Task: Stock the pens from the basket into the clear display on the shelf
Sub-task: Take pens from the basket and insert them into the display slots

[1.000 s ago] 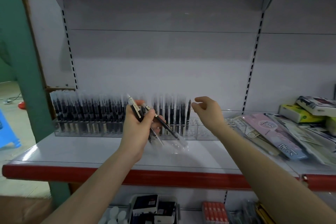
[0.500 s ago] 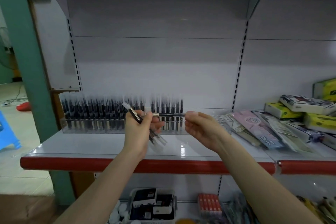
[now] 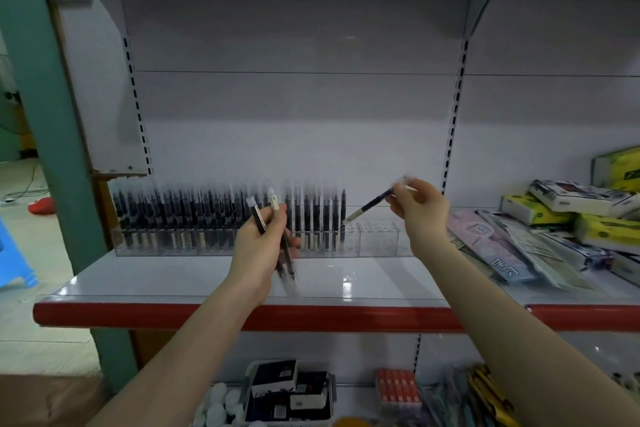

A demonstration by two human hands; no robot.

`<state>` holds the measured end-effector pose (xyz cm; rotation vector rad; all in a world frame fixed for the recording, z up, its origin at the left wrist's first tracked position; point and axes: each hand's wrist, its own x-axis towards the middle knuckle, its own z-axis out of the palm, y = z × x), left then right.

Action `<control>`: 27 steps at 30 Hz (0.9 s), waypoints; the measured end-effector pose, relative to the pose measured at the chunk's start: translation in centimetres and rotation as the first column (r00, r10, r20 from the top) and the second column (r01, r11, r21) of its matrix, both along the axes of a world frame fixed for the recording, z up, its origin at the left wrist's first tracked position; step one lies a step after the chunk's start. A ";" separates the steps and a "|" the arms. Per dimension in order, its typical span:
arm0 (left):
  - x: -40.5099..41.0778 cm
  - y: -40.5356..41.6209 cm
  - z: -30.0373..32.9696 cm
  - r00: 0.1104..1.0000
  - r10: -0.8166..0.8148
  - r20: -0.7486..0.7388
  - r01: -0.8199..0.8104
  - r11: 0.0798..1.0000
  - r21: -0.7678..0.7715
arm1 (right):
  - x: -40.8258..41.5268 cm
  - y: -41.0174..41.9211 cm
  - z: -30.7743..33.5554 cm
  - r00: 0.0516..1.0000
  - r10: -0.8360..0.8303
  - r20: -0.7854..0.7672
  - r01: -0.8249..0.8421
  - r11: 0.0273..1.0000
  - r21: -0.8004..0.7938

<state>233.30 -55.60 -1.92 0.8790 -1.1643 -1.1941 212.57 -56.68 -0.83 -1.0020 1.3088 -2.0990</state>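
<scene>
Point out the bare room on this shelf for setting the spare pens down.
Free: the white shelf top between the clear acrylic pen display and the red front edge. The display's right-hand cells are unfilled. Crowded: the right end, under flat stationery packets and stacked boxes.

Pens (image 3: 214, 215) in display seen as black with pale lower bands. Display (image 3: 377, 239) seen as clear. Shelf (image 3: 173, 274) noted as white, edged in red. Post (image 3: 45, 107) at left painted green. Stool (image 3: 14, 263) coloured blue. Boxes (image 3: 540, 210) at right printed yellow-green.
</scene>
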 end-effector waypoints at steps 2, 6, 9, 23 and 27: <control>0.1 -0.3 -0.1 1.000 -0.001 0.017 0.001 0.999 -0.033 | 0.0 -1.0 0.0 0.988 -0.078 -0.133 0.080 0.997 0.009; 0.2 -0.6 -0.2 0.999 -0.046 -0.026 0.045 0.997 -0.056 | 0.5 -2.9 0.3 0.932 -0.117 -0.343 0.128 0.992 0.010; 0.3 -0.9 -0.3 0.997 -0.071 -0.029 0.069 0.995 -0.066 | 0.8 -3.9 0.7 0.889 -0.123 -0.441 0.135 0.991 -0.003; 0.6 -2.2 -1.2 0.994 -0.112 0.010 0.113 0.988 -0.108 | 1.5 -6.6 0.8 0.816 -0.008 -0.578 0.083 0.991 0.103; 0.7 -2.3 -1.3 0.994 -0.108 0.007 0.108 0.988 -0.112 | 1.4 -7.2 0.0 0.800 0.027 -0.600 0.087 0.983 0.160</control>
